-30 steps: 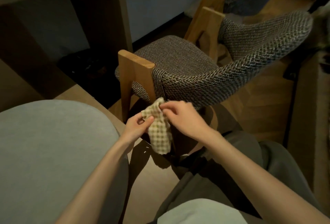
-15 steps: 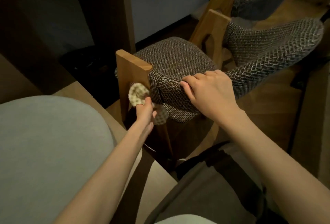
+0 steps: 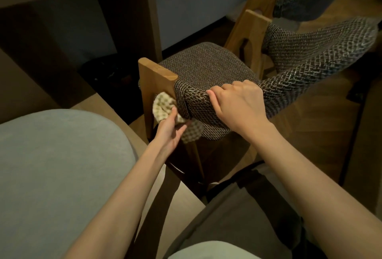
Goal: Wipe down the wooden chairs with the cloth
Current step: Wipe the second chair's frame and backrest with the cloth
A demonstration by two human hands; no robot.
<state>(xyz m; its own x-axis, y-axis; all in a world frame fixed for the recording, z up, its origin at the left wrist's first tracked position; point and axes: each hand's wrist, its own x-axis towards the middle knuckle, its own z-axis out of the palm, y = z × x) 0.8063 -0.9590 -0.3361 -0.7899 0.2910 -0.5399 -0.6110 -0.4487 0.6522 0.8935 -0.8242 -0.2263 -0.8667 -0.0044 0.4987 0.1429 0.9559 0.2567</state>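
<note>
While your left hand [image 3: 169, 131] at frame centre grips the bunched checked cloth [image 3: 163, 104] against the near chair's wooden post [image 3: 154, 76], your right hand [image 3: 237, 105] curls over its woven backrest [image 3: 310, 62], a second chair [image 3: 310, 4] standing upper right.

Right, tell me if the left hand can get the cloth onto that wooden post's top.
Probably yes: left hand holds the cloth against the wooden post just below its bare top; right hand grips the backrest aside.
</note>
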